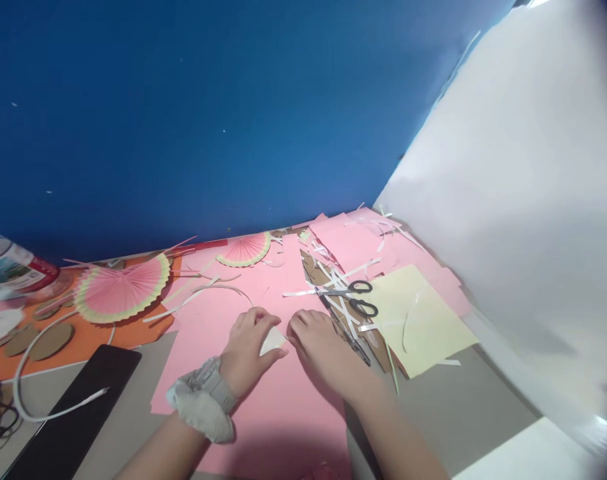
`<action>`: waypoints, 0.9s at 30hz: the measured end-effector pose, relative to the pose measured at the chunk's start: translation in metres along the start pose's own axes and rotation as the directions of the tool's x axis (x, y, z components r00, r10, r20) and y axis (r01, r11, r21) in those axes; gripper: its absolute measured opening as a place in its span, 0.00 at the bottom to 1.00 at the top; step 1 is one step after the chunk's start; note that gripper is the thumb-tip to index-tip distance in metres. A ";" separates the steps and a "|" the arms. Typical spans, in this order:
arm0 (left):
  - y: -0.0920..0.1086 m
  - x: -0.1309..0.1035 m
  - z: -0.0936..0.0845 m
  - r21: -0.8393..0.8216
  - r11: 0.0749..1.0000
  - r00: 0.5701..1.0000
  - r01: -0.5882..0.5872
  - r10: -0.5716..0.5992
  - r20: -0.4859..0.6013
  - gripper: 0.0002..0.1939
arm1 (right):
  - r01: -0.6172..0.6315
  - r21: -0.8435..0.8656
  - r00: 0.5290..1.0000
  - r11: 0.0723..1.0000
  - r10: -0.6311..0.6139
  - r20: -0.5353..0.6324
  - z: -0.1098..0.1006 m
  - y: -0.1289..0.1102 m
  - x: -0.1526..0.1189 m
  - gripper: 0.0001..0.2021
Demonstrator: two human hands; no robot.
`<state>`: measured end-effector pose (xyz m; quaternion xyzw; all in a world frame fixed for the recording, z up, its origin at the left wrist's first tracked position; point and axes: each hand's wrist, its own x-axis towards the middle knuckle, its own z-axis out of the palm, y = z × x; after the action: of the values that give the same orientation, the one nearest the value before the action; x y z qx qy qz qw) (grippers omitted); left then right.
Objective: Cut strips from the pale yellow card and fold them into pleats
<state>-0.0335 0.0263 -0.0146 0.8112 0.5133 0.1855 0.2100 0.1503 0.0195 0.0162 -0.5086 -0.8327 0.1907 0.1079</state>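
Observation:
Over a large pink sheet [198, 373], my left hand [246, 350] has its thumb and fingers closed round a small pale piece of paper [273, 341]. A grey watch and a light scrunchie circle that wrist. Close on the paper's right side is my right hand [318, 347], its fingers curled together; whatever they may pinch is hidden. Scissors [341, 291] with black handles lie beyond my right hand, among white paper strips [344, 310].
Pleated pink-and-yellow paper fans [126, 290] [244, 250] lie at the left and back. A yellow sheet [423, 320] is at right. A black phone-like slab [78, 413], a white cable [76, 415], cardboard discs [52, 342] and a bottle [16, 267] occupy the left. A blue wall [208, 120] rises behind.

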 end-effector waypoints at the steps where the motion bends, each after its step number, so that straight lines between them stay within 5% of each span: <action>1: 0.000 0.000 0.000 -0.009 1.000 1.000 0.001 -0.001 -0.001 0.17 | 0.000 0.005 1.000 1.000 0.000 0.001 -0.001 0.000 -0.001 0.08; 11: -0.003 0.001 -0.003 -0.266 0.959 0.996 0.092 -0.094 0.007 0.18 | -0.004 0.051 1.000 0.999 0.005 -0.023 -0.009 -0.005 -0.001 0.07; 21: -0.005 0.002 -0.018 -0.608 0.737 0.925 0.295 -0.062 0.375 0.17 | 0.056 0.141 0.994 0.988 -0.041 -0.104 -0.019 -0.004 0.001 0.13; 24: -0.003 0.000 -0.012 -0.686 0.629 0.891 0.367 -0.026 0.453 0.17 | -0.044 0.160 0.986 0.986 0.069 -0.153 -0.022 0.008 -0.006 0.17; 27: -0.001 -0.001 -0.007 -0.748 0.531 0.880 0.397 0.013 0.475 0.17 | -0.291 -0.012 0.929 0.957 0.280 -0.240 -0.031 0.032 -0.016 0.15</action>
<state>-0.0386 0.0270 -0.0095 0.5709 0.3939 0.1986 0.6924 0.1953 0.0247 0.0308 -0.6458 -0.7352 0.1228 0.1651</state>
